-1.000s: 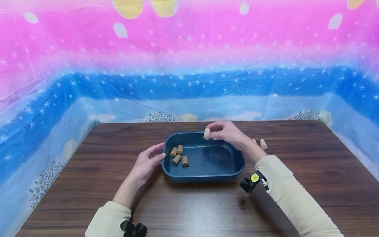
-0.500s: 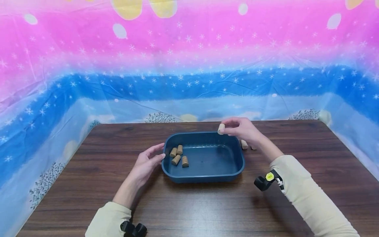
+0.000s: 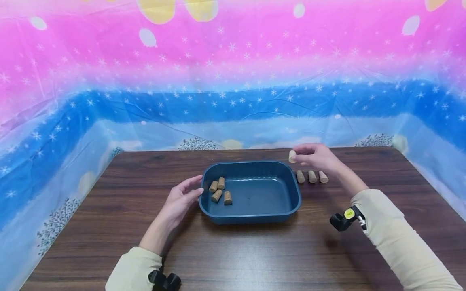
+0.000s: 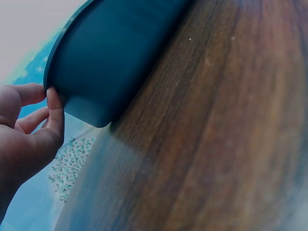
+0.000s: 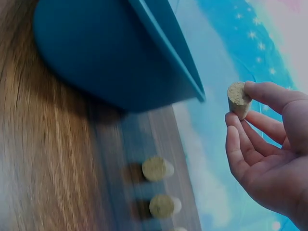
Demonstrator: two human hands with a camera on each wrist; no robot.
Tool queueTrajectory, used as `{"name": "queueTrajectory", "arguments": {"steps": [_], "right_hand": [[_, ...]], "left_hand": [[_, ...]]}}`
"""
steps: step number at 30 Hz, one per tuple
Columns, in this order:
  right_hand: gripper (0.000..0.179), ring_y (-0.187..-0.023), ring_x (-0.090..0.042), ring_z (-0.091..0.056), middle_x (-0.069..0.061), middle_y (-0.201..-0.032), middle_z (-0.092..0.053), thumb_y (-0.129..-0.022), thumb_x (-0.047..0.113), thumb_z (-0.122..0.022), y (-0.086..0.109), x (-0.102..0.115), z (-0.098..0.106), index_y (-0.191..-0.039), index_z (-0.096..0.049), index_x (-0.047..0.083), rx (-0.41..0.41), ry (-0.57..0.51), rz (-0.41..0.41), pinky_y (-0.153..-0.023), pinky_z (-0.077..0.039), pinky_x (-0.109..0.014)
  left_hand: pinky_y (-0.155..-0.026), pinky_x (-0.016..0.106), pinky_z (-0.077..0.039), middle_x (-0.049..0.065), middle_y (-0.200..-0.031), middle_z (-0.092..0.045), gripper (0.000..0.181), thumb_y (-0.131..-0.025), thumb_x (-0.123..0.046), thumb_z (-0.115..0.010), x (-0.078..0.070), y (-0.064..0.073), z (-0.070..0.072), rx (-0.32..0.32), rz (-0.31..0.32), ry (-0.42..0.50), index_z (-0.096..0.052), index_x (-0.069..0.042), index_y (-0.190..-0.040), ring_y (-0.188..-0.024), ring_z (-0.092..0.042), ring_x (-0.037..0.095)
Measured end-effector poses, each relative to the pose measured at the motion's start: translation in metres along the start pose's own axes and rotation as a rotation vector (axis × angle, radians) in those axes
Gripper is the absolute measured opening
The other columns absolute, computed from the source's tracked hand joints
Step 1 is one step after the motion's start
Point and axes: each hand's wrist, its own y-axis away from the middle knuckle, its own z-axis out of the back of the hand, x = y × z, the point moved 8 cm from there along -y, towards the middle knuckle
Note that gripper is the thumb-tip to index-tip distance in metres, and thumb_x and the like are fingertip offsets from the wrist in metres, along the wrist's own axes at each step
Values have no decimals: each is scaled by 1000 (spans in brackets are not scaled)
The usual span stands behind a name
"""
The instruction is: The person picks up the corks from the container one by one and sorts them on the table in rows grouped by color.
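A dark blue plastic basin (image 3: 251, 218) stands on the table, with several cork stoppers (image 3: 217, 196) lying inside near its left end. My left hand (image 3: 181, 201) pinches the basin's left rim between thumb and fingers, also seen close up in the left wrist view. Beyond the basin's far right corner, my right hand (image 3: 317, 157) holds a cork stopper (image 5: 237, 95) in the air between thumb and fingertips. Beneath and in front of that hand, three more corks (image 3: 312, 177) form a row on the table, close to the basin's right side.
The dark wood-grain table (image 3: 240, 258) extends around the basin on every side. Behind it hangs a pink and blue cloth backdrop (image 3: 233, 101) with snowflakes, which also closes in the left and right sides.
My right hand has moved rightward with its cork, from above the basin's far rim to past its right corner. The row of three corks now shows fully. My left hand stays put.
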Motion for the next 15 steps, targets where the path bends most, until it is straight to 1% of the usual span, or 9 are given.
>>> {"name": "queueTrajectory", "arguments": {"steps": [5,12,15], "right_hand": [[57,-112,-42,-56,-30,-131,-51,-94,23,-65,2,-8,10,-137,-46,-9,5,29,-4,-94,-47,-47],[56,-114,-44,-54,-32,-135,-46,-96,20,-61,8,-28,27,-139,-41,-11,4,34,-43,-93,-48,-43],[56,-116,-44,-53,-32,-136,-45,-97,21,-60,11,-36,34,-140,-41,-10,6,45,-47,-93,-48,-44]], "left_hand": [[-92,29,-48,19,-143,-41,48,-98,-4,-54,0,0,1,2,-3,15,-41,0,-144,-109,-56,25],[-91,28,-48,18,-143,-41,48,-98,-4,-55,0,0,0,1,2,11,-41,-1,-144,-107,-56,22],[-91,28,-48,18,-143,-41,48,-98,-4,-55,0,0,0,2,0,7,-42,0,-144,-106,-57,21]]}}
